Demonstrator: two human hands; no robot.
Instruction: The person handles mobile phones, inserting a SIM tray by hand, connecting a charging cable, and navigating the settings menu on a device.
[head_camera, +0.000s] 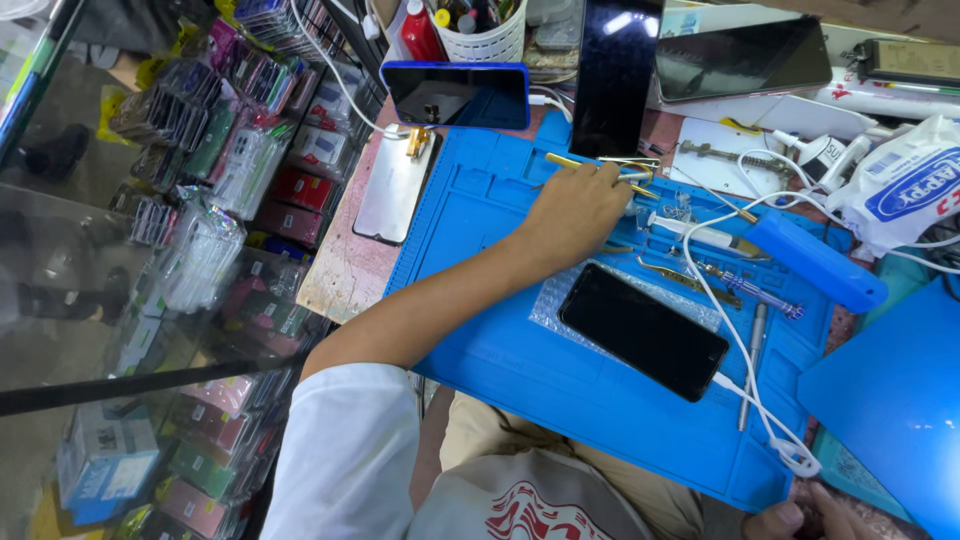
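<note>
Tweezers (592, 166) pinched at far end of blue mat (500, 350) by left hand (575, 210), fingers curled together on them — reached across black phone (643, 343) lying mid-mat, white cable (745, 360) plugged in. Right hand (810, 518) low at near edge, fingers' state unclear. Open mat near left; tools crowding right.

A phone (643, 329) lies on the mat (520, 350), tools (700, 275) behind it.

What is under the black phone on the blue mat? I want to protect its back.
A sheet of bubble wrap lies under the black phone, on the blue mat. Its edges stick out at the phone's far side; the part beneath the phone is covered.
</note>
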